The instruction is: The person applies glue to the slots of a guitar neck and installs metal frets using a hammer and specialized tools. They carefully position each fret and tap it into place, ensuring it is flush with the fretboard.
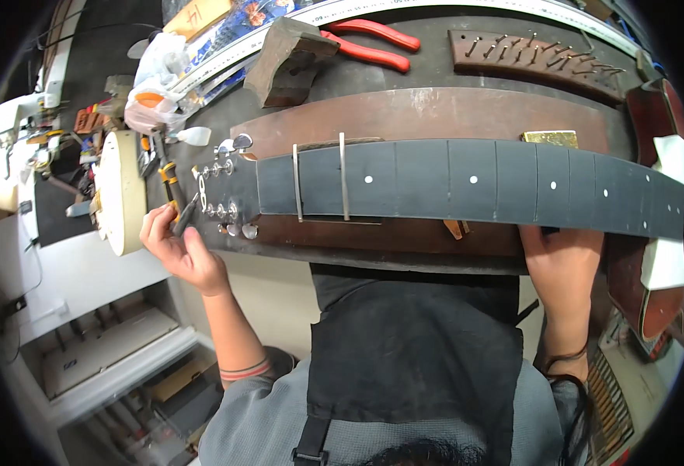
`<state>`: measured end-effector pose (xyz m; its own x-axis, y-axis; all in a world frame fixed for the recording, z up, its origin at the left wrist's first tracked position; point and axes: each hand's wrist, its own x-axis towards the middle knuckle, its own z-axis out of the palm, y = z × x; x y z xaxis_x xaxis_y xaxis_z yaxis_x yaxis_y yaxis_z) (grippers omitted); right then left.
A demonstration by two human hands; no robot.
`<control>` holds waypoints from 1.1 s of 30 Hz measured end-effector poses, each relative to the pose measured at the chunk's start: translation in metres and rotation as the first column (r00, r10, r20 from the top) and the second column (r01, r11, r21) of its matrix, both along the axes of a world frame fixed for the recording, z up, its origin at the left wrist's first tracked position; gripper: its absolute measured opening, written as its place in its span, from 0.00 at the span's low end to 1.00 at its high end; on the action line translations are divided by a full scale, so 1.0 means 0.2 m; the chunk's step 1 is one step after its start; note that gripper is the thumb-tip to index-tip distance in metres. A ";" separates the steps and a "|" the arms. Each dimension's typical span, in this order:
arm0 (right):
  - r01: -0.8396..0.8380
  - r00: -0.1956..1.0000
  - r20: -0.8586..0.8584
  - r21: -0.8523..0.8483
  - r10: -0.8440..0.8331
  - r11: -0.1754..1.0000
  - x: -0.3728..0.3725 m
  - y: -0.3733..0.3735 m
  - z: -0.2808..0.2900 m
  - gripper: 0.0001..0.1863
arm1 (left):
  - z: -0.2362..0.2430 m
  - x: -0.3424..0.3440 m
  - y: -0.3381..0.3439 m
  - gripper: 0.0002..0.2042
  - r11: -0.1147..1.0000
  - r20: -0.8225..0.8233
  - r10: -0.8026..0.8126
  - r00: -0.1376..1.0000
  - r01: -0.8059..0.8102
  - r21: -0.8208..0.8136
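Note:
A guitar neck [419, 180] lies across the bench, its dark fingerboard marked with white dots and thin slots. Two pieces of fret wire, one nearer the headstock [297, 184] and another to its right [344, 177], cross it and overhang the edges. Beside the headstock [235, 186] with its metal tuners, my left hand [186, 252] is closed around a slim dark tool [188, 213], whose exact kind is unclear. My right hand [563, 260] reaches under the neck's near edge, farther toward the body; its fingers are hidden there.
Red-handled pliers [377, 43] lie at the back near a dark shaped block [289, 62]. A wooden rack [536, 62] holds several bent wires. Left of the headstock are a yellow-black handled tool [169, 179] and a round cream object [120, 194]. White padding [664, 264] sits at the right.

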<state>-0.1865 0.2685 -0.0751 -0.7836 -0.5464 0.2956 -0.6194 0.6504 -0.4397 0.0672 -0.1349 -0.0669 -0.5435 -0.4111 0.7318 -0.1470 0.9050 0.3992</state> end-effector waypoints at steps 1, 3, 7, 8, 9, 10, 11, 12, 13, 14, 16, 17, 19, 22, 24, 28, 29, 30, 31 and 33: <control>-0.030 0.999 -0.017 0.014 0.030 0.999 -0.01 0.02 -0.01 0.16 | 0.05 -0.05 0.07 0.23 0.993 -0.012 -0.116 0.993 0.116 -0.022; -0.078 0.992 -0.090 0.065 0.083 0.995 -0.01 0.06 -0.06 0.19 | 0.13 -0.15 0.18 0.30 0.958 0.073 -0.252 0.965 0.259 -0.121; -0.154 0.982 0.114 0.054 0.148 0.987 -0.02 0.12 -0.04 0.22 | 0.21 -0.31 0.35 0.41 0.931 0.347 -0.264 0.900 0.332 -0.153; -0.154 0.979 0.139 0.021 0.150 0.988 -0.01 0.13 -0.04 0.22 | 0.24 -0.35 0.36 0.42 0.925 0.426 -0.244 0.871 0.341 -0.167; -0.153 0.975 0.161 -0.010 0.152 0.988 -0.02 0.14 -0.04 0.22 | 0.24 -0.38 0.39 0.41 0.932 0.435 -0.229 0.871 0.325 -0.162; -0.172 0.973 0.155 0.002 0.170 0.985 -0.02 0.14 -0.04 0.22 | 0.24 -0.41 0.41 0.41 0.938 0.443 -0.214 0.870 0.311 -0.157; -0.191 0.971 0.149 0.014 0.187 0.981 -0.03 0.14 -0.03 0.23 | 0.24 -0.43 0.42 0.41 0.942 0.440 -0.192 0.877 0.290 -0.168; -0.206 0.970 0.141 0.029 0.200 0.978 -0.03 0.15 -0.03 0.23 | 0.23 -0.44 0.43 0.41 0.945 0.433 -0.174 0.884 0.273 -0.178; -0.203 0.973 0.123 0.045 0.196 0.978 -0.03 0.15 -0.03 0.23 | 0.23 -0.45 0.43 0.42 0.948 0.427 -0.157 0.890 0.257 -0.188; -0.199 0.976 0.104 0.061 0.192 0.978 -0.03 0.15 -0.04 0.22 | 0.23 -0.46 0.43 0.42 0.951 0.446 -0.128 0.886 0.238 -0.199; -0.192 0.980 0.068 0.093 0.186 0.977 -0.04 0.16 -0.05 0.22 | 0.22 -0.46 0.43 0.41 0.955 0.478 -0.076 0.875 0.202 -0.216; -0.190 0.981 0.061 0.101 0.185 0.977 -0.04 0.16 -0.06 0.22 | 0.22 -0.47 0.43 0.38 0.959 0.450 -0.058 0.891 0.176 -0.224; -0.184 0.983 0.049 0.111 0.179 0.977 -0.05 0.16 -0.07 0.22 | 0.21 -0.48 0.45 0.37 0.956 0.437 -0.059 0.897 0.176 -0.233; -0.171 0.985 0.017 0.137 0.170 0.976 -0.05 0.15 -0.05 0.22 | 0.22 -0.49 0.47 0.35 0.955 0.415 -0.053 0.908 0.167 -0.244; -0.153 0.988 0.001 0.165 0.154 0.974 -0.03 0.16 -0.07 0.22 | 0.25 -0.48 0.49 0.35 0.952 0.397 -0.041 0.917 0.156 -0.262; -0.111 0.993 0.071 0.196 0.099 0.974 -0.02 0.13 -0.08 0.21 | 0.41 -0.47 0.52 0.35 0.950 0.334 -0.027 0.942 0.128 -0.285; -0.102 0.990 0.121 0.202 0.079 0.974 -0.02 0.11 -0.08 0.20 | 0.47 -0.47 0.55 0.35 0.954 0.319 -0.017 0.948 0.111 -0.280; -0.086 0.989 0.125 0.095 0.073 0.992 -0.03 0.08 -0.06 0.19 | 0.53 -0.47 0.57 0.35 0.956 0.296 -0.015 0.955 0.101 -0.277; -0.076 0.989 0.126 -0.010 0.076 0.997 -0.04 0.05 -0.03 0.18 | 0.59 -0.48 0.60 0.34 0.970 0.285 -0.014 0.958 0.083 -0.230; -0.136 0.990 -0.068 -0.249 0.123 0.959 -0.06 0.01 0.00 0.18 | 0.73 -0.49 0.60 0.28 0.933 0.263 0.001 0.965 0.094 -0.348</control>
<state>-0.1976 0.2700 -0.0746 -0.6910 -0.5445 0.4754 -0.7172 0.4347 -0.5447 -0.0302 -0.0148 0.0801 -0.7425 -0.1202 0.6590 -0.1552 0.9879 0.0053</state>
